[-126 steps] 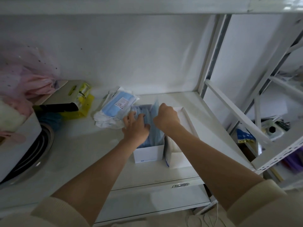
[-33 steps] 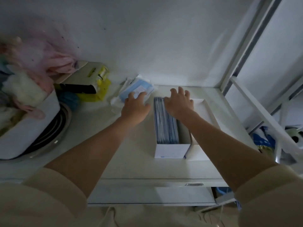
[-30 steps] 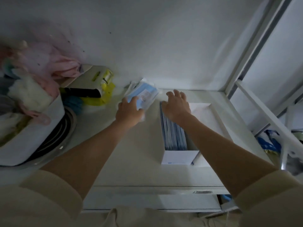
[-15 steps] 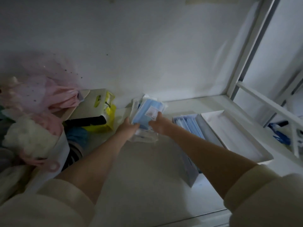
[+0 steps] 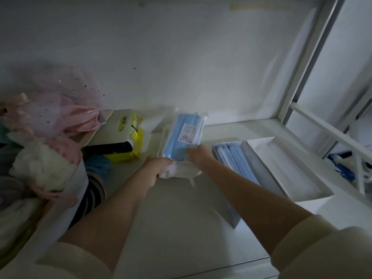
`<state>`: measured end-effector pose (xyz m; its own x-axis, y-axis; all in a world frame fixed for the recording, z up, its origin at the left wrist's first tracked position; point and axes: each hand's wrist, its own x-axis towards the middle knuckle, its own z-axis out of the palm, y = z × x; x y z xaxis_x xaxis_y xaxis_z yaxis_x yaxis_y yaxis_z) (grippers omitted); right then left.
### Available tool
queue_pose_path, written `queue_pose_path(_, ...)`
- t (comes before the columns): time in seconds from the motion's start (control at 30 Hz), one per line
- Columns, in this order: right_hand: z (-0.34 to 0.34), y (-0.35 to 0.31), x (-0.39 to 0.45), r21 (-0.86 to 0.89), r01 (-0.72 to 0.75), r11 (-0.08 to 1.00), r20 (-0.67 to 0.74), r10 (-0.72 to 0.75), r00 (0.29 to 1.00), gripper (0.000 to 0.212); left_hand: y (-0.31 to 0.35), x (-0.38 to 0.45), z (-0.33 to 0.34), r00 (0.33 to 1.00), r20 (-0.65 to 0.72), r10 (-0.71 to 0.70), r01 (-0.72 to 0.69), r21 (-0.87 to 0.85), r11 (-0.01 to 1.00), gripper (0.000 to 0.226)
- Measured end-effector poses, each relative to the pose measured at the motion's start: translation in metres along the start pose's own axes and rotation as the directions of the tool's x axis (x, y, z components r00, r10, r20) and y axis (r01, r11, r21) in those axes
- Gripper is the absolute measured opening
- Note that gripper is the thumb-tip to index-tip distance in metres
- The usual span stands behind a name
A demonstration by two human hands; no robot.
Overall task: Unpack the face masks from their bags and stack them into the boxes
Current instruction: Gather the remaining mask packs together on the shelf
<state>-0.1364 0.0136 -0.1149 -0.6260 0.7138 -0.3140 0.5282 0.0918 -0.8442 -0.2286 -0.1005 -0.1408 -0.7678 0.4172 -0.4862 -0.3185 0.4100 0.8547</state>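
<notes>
White shelf [image 5: 181, 228], both hands on white-labelled mask bag [image 5: 182, 141], print illegible.

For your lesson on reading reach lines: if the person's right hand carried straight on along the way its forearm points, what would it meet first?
The right hand already grips the bag of blue masks, so that comes first. Past the bag, the line seems to run to the white back wall; depth is hard to judge.
</notes>
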Motion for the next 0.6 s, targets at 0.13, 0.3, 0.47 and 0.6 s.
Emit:
queue_pose_path(0.13,-0.011,-0.004,-0.034,0.163,-0.142,0.976,0.096,0.128,0.987,0.02,-0.01,-0.029,-0.011,1.0,-0.021,-0.01,0.012,0.109,0.994,0.046)
queue_pose_path(0.3,-0.015,0.018,-0.062,0.246,-0.142,0.959,0.122,0.115,0.986,0.034,-0.037,-0.084,-0.028,0.999,0.029,-0.044,0.033,0.295,0.955,0.049)
queue_pose_path(0.47,-0.012,0.029,-0.087,0.264,-0.108,0.958,0.13,0.075,0.989,0.026,-0.042,-0.118,-0.022,0.998,-0.062,0.029,0.01,0.552,0.833,0.078)
queue_pose_path(0.6,-0.018,0.023,-0.107,0.342,0.042,0.939,0.096,-0.079,0.992,0.031,-0.008,-0.142,0.004,0.932,-0.045,0.359,-0.318,0.373,0.872,0.056)
